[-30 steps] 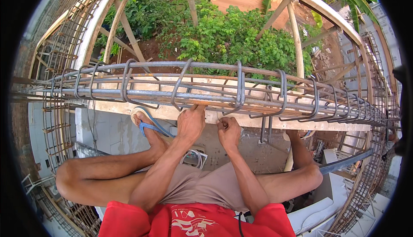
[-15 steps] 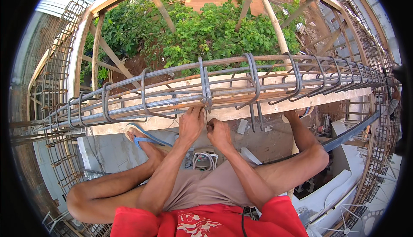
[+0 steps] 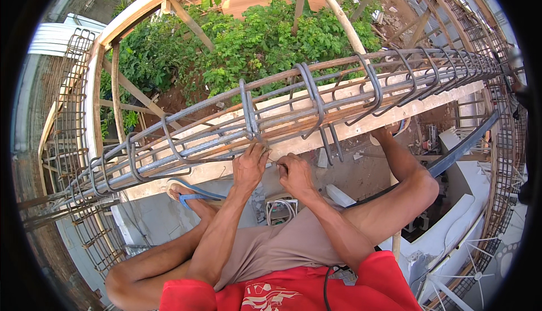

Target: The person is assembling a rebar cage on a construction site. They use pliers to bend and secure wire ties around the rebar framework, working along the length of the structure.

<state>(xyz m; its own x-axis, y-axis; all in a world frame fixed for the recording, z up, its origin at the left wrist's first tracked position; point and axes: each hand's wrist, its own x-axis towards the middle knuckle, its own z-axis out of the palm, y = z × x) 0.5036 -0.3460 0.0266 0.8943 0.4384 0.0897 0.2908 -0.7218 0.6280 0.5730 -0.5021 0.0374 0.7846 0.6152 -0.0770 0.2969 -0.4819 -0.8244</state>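
A long rebar cage (image 3: 372, 79) of grey and rusty bars, with square stirrups, crosses in front of me above a wooden board (image 3: 214, 171). My left hand (image 3: 249, 165) is closed in a pinch at the cage's near lower bar, just below a pair of stirrups (image 3: 248, 110) standing side by side. Slightly right of it and nearer to me, my right hand (image 3: 296, 174) is closed, thumb against curled fingers. A thin tie wire (image 3: 273, 162) shows faintly between the two hands; its ends are hidden in the fingers.
Upright rebar cages stand at the left (image 3: 76, 113) and right rims. A timber frame (image 3: 132, 20) with slanted props surrounds green shrubs (image 3: 271, 51) beyond. My sandalled feet rest near the board. Lower down lie a coiled cable (image 3: 280, 212) and rubble.
The view has turned and shifted, so the cage slants more, rising to the right. Both hands stay by the same stirrup pair; my right hand sits slightly farther from the left.
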